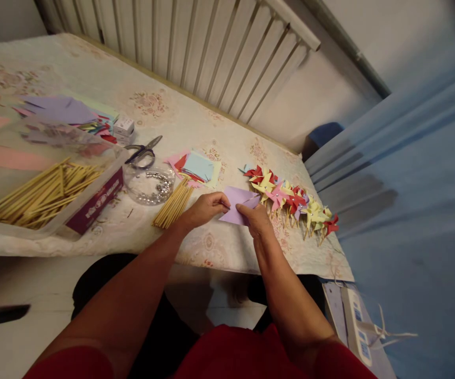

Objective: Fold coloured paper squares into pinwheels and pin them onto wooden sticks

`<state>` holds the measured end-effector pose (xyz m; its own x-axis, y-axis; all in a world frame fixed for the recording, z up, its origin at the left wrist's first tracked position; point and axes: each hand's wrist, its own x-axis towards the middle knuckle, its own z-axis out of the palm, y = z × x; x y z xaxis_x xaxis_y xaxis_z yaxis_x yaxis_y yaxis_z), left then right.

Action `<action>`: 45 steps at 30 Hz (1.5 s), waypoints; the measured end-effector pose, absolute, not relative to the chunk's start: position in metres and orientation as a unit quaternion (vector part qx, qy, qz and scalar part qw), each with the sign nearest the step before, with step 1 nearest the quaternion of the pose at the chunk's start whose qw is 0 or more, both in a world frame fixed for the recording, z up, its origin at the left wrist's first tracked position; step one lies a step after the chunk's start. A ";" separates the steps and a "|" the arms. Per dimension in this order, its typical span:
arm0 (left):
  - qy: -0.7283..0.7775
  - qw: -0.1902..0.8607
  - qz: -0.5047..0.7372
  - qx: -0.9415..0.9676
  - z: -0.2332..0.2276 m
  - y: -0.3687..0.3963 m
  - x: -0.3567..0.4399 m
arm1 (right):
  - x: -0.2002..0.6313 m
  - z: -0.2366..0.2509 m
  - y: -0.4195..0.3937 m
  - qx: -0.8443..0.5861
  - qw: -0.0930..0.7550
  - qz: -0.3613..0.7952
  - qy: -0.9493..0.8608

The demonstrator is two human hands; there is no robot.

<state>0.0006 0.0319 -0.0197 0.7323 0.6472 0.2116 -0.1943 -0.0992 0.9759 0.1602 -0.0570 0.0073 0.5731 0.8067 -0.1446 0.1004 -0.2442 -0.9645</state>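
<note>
You've got a purple paper square (238,204) between both hands, held just above the near edge of the table (211,252). Your left hand (205,209) pinches its left corner between thumb and fingers, and your right hand (257,220) pinches the lower right edge, fingers closed on the sheet. The paper looks partly folded or cut toward the centre, though I can't tell how many flaps are turned in.

Just to your right lies a row of finished pinwheels (292,202) in red, yellow and pink, already on their sticks, so a good batch looks done. This purple one has no stick yet, by my reading. Left of your hands sits a small bundle of wooden sticks (173,204), and beyond it a stack of coloured paper squares (198,167) waiting. A clear dish of pins (150,184) and scissors (143,152) lie near, with a tray of more sticks (40,195) further left, so plenty of material remains.
</note>
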 end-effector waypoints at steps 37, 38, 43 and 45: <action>0.193 0.687 0.301 0.633 -0.015 0.029 0.001 | 0.153 0.001 -0.058 -0.690 0.517 0.383 -0.331; 0.193 0.684 0.297 0.638 -0.015 0.029 0.001 | 0.153 0.002 -0.058 -0.688 0.519 0.385 -0.330; 0.209 0.646 0.286 0.676 -0.017 0.029 0.001 | 0.152 0.004 -0.060 -0.695 0.500 0.389 -0.341; 0.218 0.630 0.285 0.689 -0.019 0.030 0.001 | 0.151 0.004 -0.060 -0.698 0.494 0.389 -0.342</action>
<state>0.0010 0.0298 -0.0188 0.7423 0.6594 0.1192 -0.0597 -0.1121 0.9919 0.1514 -0.0602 0.0037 0.4629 0.8624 -0.2049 0.0933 -0.2773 -0.9562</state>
